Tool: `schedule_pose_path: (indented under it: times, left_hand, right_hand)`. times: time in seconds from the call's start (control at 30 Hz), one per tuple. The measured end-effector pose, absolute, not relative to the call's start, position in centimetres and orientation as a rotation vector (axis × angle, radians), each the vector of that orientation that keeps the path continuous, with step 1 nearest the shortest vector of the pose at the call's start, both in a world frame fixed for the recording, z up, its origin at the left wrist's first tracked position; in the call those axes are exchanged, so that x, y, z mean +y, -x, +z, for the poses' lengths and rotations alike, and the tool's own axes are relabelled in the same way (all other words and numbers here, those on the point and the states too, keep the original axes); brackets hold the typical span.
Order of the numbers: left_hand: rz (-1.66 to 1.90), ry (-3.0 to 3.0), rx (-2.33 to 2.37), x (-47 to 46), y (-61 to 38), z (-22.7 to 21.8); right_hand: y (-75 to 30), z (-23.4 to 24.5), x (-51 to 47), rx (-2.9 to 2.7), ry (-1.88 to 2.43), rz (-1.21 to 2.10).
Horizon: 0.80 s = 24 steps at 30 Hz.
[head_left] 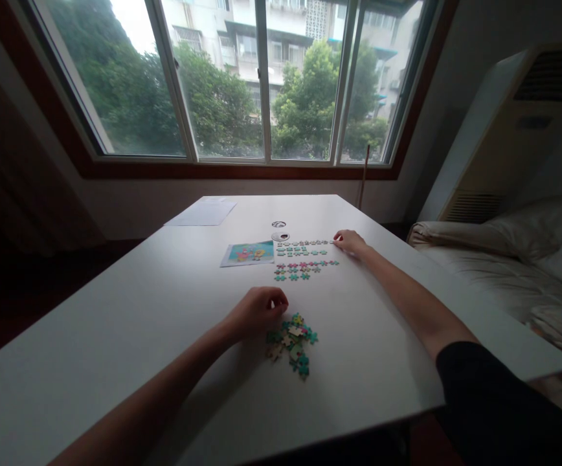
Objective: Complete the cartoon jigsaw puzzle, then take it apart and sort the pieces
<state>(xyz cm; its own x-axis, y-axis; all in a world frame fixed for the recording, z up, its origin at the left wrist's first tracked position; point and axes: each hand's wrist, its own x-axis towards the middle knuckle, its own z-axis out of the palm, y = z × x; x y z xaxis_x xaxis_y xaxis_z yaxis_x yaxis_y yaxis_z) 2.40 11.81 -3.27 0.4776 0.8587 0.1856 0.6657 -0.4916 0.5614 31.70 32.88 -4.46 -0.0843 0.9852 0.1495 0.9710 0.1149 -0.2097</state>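
A loose heap of jigsaw puzzle pieces [293, 343], mostly green with some tan, yellow and pink, lies on the white table [140, 349] near me. Just above its far edge is my left hand [261, 307], its fingers curled in toward the thumb; anything between them is too small to make out. Farther off, more pieces are laid out in several short rows [305, 264]. My right hand [351, 241] reaches to the right end of the farthest row, fingertips together on a pale puzzle piece [332, 242]. Left of the rows lies a colourful picture sheet [248, 253].
Beyond the rows lie a disc-like round item [280, 237] and a smaller dark-patterned round one [278, 224]. White papers [203, 211] rest at the far left of the table. A cushioned sofa [499, 252] stands to the right, and a window [261, 84] is ahead.
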Motion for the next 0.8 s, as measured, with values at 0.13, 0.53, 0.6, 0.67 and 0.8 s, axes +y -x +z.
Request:
schedule_pose_path:
  times: [0.13,0.53,0.6,0.67,0.8]
  left_hand:
    - [0.633,-2.32,1.272,11.8,-2.4,-3.1]
    - [0.518,-2.376,1.006,11.2,-2.3,-2.9]
    - [0.478,-2.398,0.927,10.8,-2.4,-2.8]
    - [0.464,-2.436,0.894,10.5,-2.6,-2.7]
    - [0.453,-2.477,0.902,10.3,-2.7,-2.6]
  right_hand:
    - [-31.5,-4.5,33.1,-2.149,1.928,0.083]
    - [-30.1,-3.3,30.8,-2.265,1.785,-0.017]
    - [-29.3,-2.9,29.4,-2.328,1.691,-0.037]
    - [-28.3,-2.6,27.6,-2.391,1.589,-0.05]
    - [-26.4,-2.4,23.6,-2.484,1.406,-0.056]
